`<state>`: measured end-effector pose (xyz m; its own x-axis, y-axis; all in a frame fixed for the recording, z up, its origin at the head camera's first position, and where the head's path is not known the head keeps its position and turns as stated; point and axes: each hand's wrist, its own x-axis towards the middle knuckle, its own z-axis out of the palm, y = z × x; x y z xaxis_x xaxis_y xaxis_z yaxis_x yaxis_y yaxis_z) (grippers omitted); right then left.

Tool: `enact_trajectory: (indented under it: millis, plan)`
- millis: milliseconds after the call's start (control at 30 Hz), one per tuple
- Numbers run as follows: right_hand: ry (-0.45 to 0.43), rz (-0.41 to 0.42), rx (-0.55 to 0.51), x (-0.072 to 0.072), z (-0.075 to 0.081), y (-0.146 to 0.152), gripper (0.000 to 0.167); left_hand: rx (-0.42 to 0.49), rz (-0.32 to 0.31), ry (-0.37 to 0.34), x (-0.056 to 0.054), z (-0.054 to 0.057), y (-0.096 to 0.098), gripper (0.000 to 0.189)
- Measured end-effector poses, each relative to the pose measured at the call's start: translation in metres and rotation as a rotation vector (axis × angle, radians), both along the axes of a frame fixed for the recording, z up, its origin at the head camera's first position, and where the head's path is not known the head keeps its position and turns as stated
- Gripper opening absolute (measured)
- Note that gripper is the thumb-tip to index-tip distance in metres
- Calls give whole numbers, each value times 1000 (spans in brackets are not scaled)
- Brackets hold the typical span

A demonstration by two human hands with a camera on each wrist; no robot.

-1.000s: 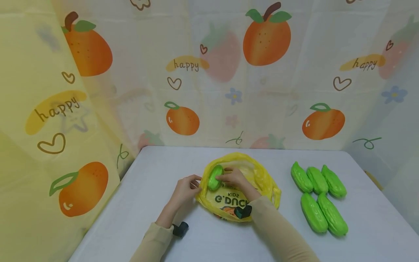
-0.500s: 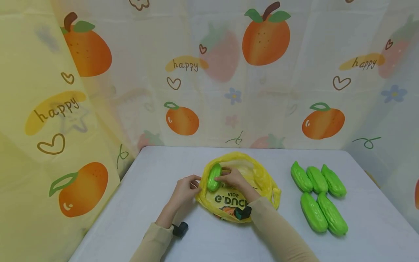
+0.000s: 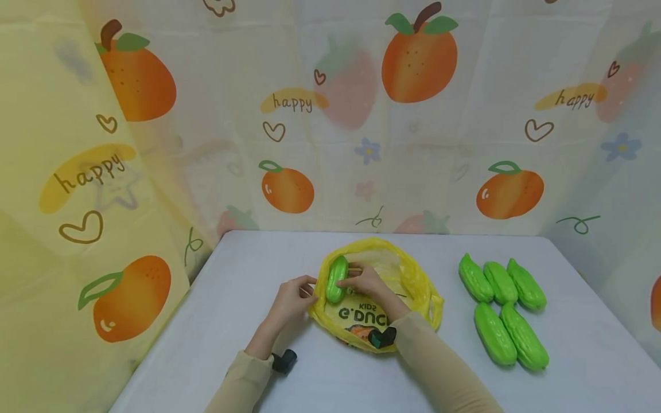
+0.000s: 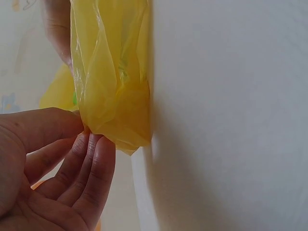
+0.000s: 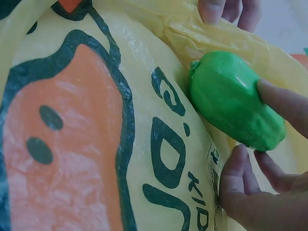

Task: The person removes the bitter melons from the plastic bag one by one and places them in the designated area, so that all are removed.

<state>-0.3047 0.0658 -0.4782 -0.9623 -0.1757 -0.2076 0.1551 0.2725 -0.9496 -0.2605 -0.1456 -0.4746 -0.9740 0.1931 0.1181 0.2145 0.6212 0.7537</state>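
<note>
A yellow plastic bag (image 3: 379, 246) lies spread with its mouth up on the white table, dark lettering and an orange print showing inside. My left hand (image 3: 293, 299) pinches the bag's left rim between thumb and fingertips, as the left wrist view shows. Reaching into the bag, my right hand (image 3: 368, 282) holds a bright green toy cucumber (image 3: 337, 280) by thumb and fingers against the inner left side. In the right wrist view the cucumber (image 5: 236, 98) touches the bag's inner wall, and the left fingertips (image 5: 231, 10) show beyond the rim.
To the right of the bag, several more green toy cucumbers (image 3: 500, 284) lie in two rows on the white table (image 3: 248, 258). A fruit-printed curtain (image 3: 330, 149) hangs behind the table and along both sides.
The cucumber in my right hand has shifted slightly left and turned more upright in the bag. My left hand keeps its place on the rim.
</note>
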Motion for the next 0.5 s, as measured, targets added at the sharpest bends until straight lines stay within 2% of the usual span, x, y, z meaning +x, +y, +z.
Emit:
enact_trajectory:
  millis: [300,500]
  plan:
    - [3,9,-19,1,1,1,82,-6,-7,7,-1,-1,-1,32]
    - [-38,11,-74,3,2,1,82,6,8,-6,-1,-1,0,31]
